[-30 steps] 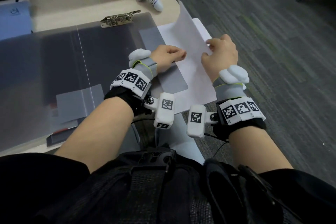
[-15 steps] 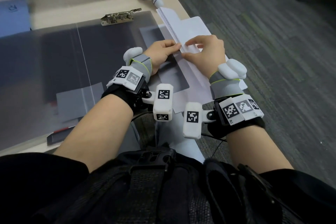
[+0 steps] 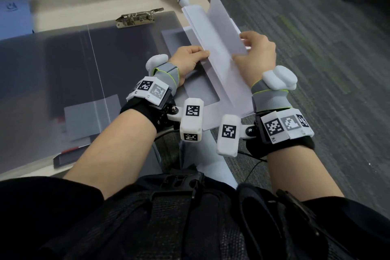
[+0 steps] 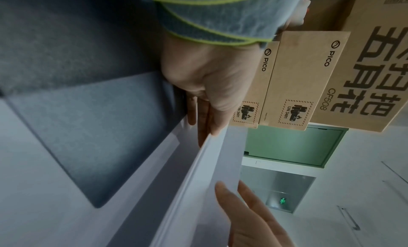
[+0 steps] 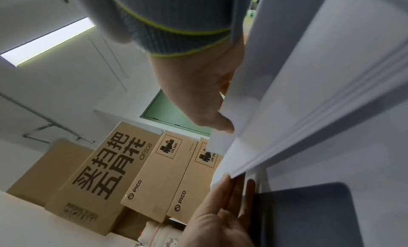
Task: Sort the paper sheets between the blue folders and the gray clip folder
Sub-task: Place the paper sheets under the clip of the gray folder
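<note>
At the frame's centre, thin, limp sheets are held on edge over the gray folder; the left hand pinches them, the right hand peels one, best gripped at the edge.

Matt white paper sheets between hands; frosted translucent plastic gray clip folder left of them, shiny metal clip; pale wood-look bench.
</note>
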A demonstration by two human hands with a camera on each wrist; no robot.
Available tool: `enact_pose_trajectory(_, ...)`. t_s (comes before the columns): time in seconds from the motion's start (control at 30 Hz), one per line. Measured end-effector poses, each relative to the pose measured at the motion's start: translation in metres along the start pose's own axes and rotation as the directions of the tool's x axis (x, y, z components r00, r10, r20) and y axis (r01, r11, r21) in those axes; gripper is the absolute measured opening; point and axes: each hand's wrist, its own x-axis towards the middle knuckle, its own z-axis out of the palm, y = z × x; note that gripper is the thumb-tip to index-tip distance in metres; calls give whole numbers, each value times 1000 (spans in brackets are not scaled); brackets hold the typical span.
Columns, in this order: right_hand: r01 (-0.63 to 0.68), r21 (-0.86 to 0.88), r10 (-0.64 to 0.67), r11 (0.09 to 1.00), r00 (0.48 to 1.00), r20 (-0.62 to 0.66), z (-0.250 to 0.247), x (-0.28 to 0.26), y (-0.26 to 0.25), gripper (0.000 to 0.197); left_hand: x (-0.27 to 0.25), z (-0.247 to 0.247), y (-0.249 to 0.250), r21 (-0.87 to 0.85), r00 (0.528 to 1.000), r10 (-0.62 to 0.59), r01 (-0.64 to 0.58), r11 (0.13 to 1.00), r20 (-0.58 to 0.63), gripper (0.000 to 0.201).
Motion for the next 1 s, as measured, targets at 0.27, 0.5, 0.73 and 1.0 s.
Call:
enact_pose_trajectory(0.27, 130, -205, -78, 970, 966, 246, 7, -14, -5, 80, -1, -2, 2, -41, 1000, 11, -10, 999, 15, 28)
enact_pose_trajectory(0.5, 66, -354, 23, 933, 970, 242, 16, -23, -11, 36, -7, -2, 9, -85, 996, 44, -37, 996, 82, 25)
enact_pose_trajectory(0.73, -40, -284, 57, 958, 997, 53, -14, -25, -20, 30, -13, -12, 15, -231, 998, 34, -20, 973, 58, 27)
enact_pose_trajectory(1.0, 56, -303, -107, 951, 982, -154, -39, -30, -53, 31, -17, -26, 29, -351, 996, -24, -9, 936, -91, 14)
